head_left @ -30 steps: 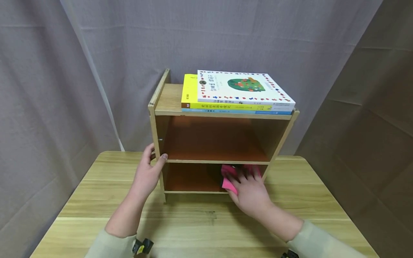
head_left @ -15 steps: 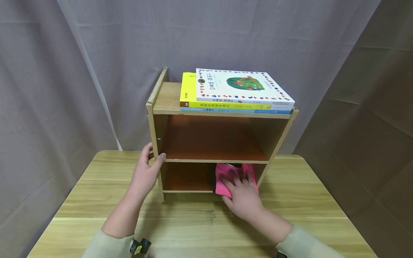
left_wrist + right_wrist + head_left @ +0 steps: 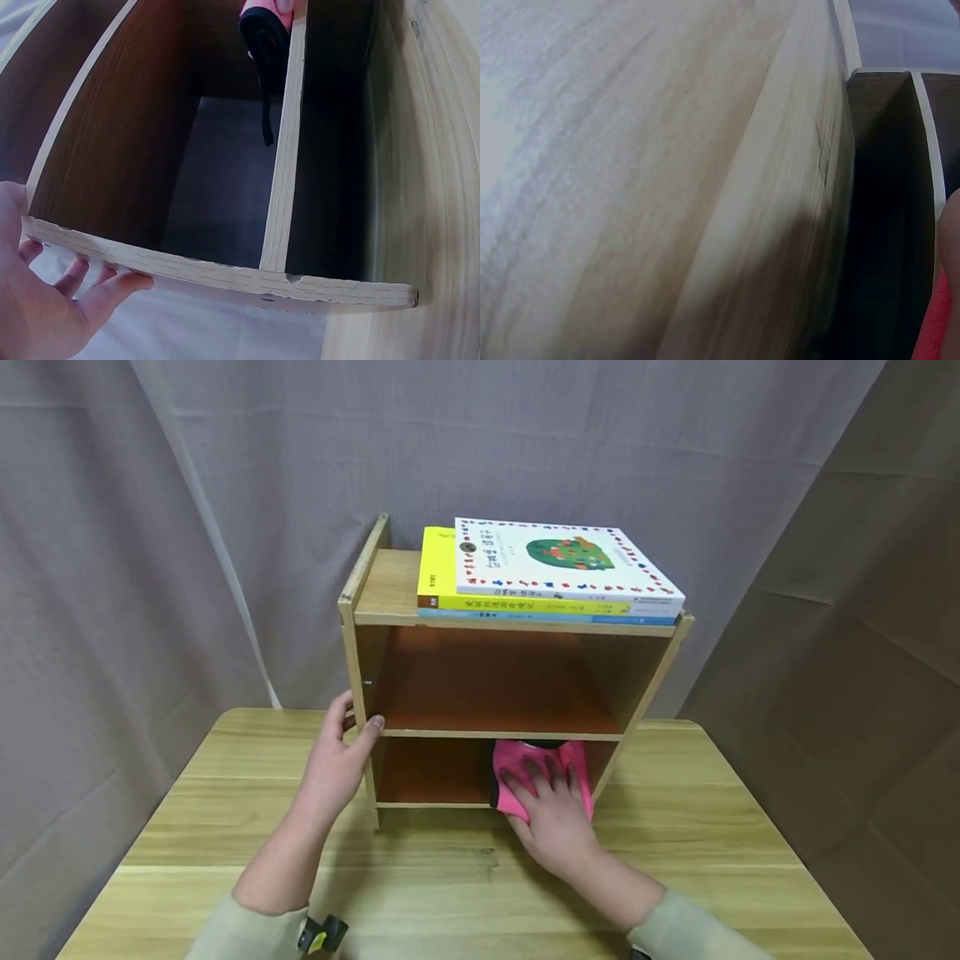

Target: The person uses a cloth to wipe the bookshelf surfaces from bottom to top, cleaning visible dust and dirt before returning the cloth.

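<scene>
A small wooden bookshelf [image 3: 501,734] stands on the table, with two open compartments facing me. My left hand [image 3: 332,770] grips its left side panel, thumb at the front edge and fingers round the outer side. In the left wrist view, that hand [image 3: 45,300] is at the panel's edge. My right hand [image 3: 557,828] reaches into the lower compartment, fingers spread over a pink cloth [image 3: 513,755] with black edging. The cloth lies on the lower board towards the right, partly covered by the hand. A black strip [image 3: 264,34] of it hangs inside the shelf in the left wrist view.
Several stacked books sit on top of the shelf: a white one [image 3: 555,556] above a yellow one [image 3: 437,568], with a blue one [image 3: 480,613] underneath. The wooden table [image 3: 420,893] extends in front. Grey curtains [image 3: 262,485] hang behind and beside it.
My right hand has slid left along the lower board with the pink cloth, and more of the cloth shows. My left hand keeps its grip on the side panel. The view has shifted slightly.
</scene>
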A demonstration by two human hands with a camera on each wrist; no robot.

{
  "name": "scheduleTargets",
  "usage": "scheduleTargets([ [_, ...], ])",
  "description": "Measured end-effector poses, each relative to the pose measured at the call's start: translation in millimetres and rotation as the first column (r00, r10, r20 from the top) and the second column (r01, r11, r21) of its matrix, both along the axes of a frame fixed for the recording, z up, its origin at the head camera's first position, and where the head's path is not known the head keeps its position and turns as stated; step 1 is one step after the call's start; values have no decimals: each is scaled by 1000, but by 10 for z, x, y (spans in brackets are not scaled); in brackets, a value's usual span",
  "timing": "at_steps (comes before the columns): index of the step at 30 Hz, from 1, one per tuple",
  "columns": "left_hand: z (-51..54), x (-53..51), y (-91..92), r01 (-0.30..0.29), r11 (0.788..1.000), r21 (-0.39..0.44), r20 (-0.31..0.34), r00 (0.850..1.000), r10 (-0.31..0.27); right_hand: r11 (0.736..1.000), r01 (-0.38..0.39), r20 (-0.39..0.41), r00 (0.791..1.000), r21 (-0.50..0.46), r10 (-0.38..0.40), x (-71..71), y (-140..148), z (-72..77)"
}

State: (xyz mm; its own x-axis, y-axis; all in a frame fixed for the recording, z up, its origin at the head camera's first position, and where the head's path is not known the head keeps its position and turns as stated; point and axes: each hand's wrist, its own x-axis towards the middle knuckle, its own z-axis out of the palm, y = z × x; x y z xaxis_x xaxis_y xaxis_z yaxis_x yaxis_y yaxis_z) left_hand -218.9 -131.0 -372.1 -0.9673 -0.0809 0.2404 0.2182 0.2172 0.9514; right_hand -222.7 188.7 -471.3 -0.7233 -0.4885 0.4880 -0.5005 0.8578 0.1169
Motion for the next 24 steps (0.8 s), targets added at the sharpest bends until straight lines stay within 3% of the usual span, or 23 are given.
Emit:
scheduleTargets([
  [24, -3, 5, 16, -6, 1000, 15, -4, 1000, 6, 999, -28, 7, 1000, 36, 28, 27, -179, 13],
])
